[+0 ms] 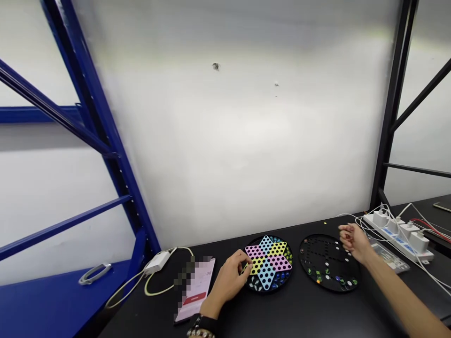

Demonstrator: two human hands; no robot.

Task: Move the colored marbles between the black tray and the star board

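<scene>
A round Chinese-checkers board (269,263) with a pink, yellow and blue star lies on the black table (299,310). My left hand (230,279) rests at its left edge, fingers curled against the rim. To the right sits a round black tray (327,263) with several coloured marbles along its near side. My right hand (354,241) hovers over the tray's far right edge, fingers pinched together around something small that I cannot make out.
A phone (197,288) lies left of my left hand, with a white charger (157,263) and cable beyond it. A white power strip (400,234) with plugs and wires sits at the right. Blue shelving (105,141) stands left, a black frame (391,117) right.
</scene>
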